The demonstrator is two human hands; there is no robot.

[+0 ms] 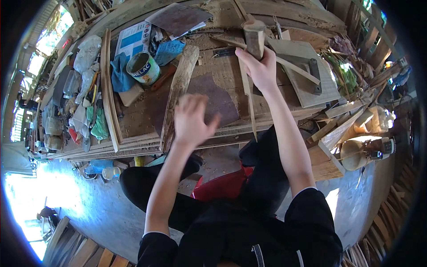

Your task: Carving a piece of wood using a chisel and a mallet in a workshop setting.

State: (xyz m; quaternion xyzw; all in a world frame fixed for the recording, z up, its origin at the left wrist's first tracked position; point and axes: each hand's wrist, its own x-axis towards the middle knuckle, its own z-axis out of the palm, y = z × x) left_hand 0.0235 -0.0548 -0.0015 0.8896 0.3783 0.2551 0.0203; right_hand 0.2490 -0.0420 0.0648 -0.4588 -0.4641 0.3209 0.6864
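My right hand (259, 70) is closed round a thick, pale wooden piece (255, 40) with a blunt rounded end, held upright over the workbench. What lies under its palm is hidden. My left hand (194, 119) is blurred by motion, its thumb spread away from the fingers, and nothing shows in it. It hovers over or touches a long rough-edged wooden strip (186, 66); I cannot tell which. Beneath lies a torn sheet of dark brown sandpaper (215, 95). A thin pointed wood strip (249, 100) runs down beside my right wrist.
An open paint can (144, 69) stands at left near a blue cloth (121, 73). Beyond it are papers and another brown sheet (178, 18). On the right lies a flat board (304, 73) with a dark metal bracket (315, 75). Bags and tools crowd the bench's left end.
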